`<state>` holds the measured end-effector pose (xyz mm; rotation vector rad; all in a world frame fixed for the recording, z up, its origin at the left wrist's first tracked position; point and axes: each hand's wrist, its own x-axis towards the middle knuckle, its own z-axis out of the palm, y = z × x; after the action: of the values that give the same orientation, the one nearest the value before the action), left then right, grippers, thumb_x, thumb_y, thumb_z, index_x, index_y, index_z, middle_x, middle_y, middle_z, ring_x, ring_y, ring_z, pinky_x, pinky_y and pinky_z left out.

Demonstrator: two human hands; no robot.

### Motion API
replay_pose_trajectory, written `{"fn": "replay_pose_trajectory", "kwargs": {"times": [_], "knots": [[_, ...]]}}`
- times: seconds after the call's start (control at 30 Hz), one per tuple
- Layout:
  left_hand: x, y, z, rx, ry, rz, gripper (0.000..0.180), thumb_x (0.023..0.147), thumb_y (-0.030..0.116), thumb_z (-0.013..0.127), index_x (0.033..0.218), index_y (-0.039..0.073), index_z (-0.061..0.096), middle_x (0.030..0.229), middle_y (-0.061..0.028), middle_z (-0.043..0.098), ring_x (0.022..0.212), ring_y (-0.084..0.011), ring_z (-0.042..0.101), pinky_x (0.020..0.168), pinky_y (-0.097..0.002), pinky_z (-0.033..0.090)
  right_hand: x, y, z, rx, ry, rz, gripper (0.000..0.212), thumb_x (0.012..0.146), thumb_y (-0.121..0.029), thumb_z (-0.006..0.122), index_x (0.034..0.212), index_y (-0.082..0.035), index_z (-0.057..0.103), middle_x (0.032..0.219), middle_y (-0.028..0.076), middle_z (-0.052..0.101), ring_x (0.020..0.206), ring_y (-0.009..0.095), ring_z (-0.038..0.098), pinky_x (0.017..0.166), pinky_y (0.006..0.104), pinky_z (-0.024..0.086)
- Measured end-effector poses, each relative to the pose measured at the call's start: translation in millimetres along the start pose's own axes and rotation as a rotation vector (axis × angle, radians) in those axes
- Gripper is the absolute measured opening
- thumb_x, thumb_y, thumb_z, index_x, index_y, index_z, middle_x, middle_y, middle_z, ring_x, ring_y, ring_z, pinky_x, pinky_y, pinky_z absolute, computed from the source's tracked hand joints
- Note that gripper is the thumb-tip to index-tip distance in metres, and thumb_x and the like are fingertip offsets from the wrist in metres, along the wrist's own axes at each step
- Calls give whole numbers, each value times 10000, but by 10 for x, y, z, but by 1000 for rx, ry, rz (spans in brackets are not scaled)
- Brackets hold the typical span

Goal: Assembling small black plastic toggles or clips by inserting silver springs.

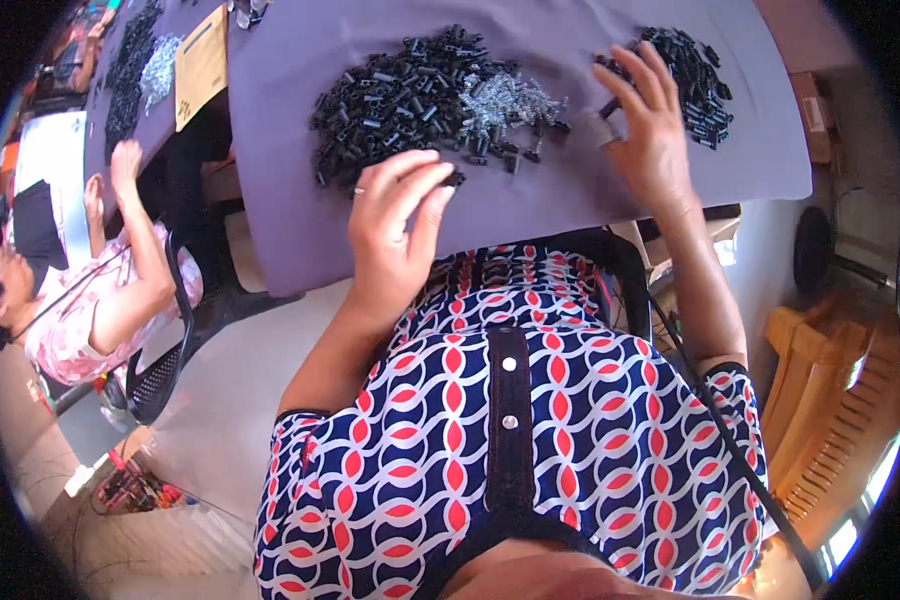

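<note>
My left hand (395,205), with a ring on one finger, is closed in a pinch on a small black plastic part (455,179) above the near edge of the table. Just beyond it spreads a large heap of black plastic parts (390,100). Small clear or silvery pieces (510,103) lie on the heap's right side. My right hand (650,135) hovers at the left edge of a smaller pile of black parts (705,95), fingers apart. A pale wrap covers its thumb tip. Something dark shows between thumb and forefinger; whether it is held I cannot tell.
A purple-grey cloth (290,220) covers the table. At the left, a person (110,290) sits at another table with black and clear pieces and a brown envelope (202,65). A wooden chair (840,390) stands at the right, a black chair (165,350) at the left.
</note>
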<state>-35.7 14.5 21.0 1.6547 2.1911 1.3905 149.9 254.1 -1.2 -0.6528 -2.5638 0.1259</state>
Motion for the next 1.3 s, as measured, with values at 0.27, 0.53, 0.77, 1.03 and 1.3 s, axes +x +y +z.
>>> {"fn": "replay_pose_trajectory", "kwargs": {"times": [0.27, 0.53, 0.77, 1.03, 1.3], "knots": [[-172, -202, -84, 168, 45, -15, 178, 825, 1, 735, 999, 37, 734, 1004, -93, 688, 929, -275, 633, 834, -370, 503, 49, 538, 194, -182, -78, 57, 565, 834, -180, 734, 1376, -177, 575, 1471, 84, 495, 1468, 338, 326, 1212, 557, 226], [-156, -104, 116, 222, -5, 120, 240, 770, 29, 779, 1004, 61, 736, 997, -61, 660, 882, -267, 605, 759, -377, 504, -20, 34, 21, 152, 81, 16, 444, 753, -37, 750, 1187, -116, 703, 1417, 124, 542, 1403, 381, 416, 1146, 500, 378], [-183, -181, 213, 291, -103, 157, 214, 787, 73, 758, 1000, 70, 730, 997, -49, 652, 911, -267, 594, 786, -385, 497, -193, -608, -23, 308, -278, -242, 674, 600, -3, 677, 1252, -175, 699, 1536, 122, 432, 1496, 406, 259, 1198, 588, 265], [-265, -160, 208, 274, -147, 149, 202, 797, 71, 740, 998, 64, 720, 992, -60, 659, 913, -266, 602, 791, -389, 498, -242, -587, 22, 366, -261, -212, 486, 657, 56, 724, 1109, -120, 757, 1492, 97, 503, 1486, 391, 298, 1174, 515, 343], [-219, -158, 235, 271, -160, 150, 239, 812, 45, 714, 1051, 60, 704, 998, -73, 658, 916, -276, 605, 791, -393, 495, -129, -510, 55, 387, -147, -149, 431, 636, 42, 699, 1044, -86, 751, 1448, 103, 532, 1464, 393, 333, 1157, 478, 374]]}}
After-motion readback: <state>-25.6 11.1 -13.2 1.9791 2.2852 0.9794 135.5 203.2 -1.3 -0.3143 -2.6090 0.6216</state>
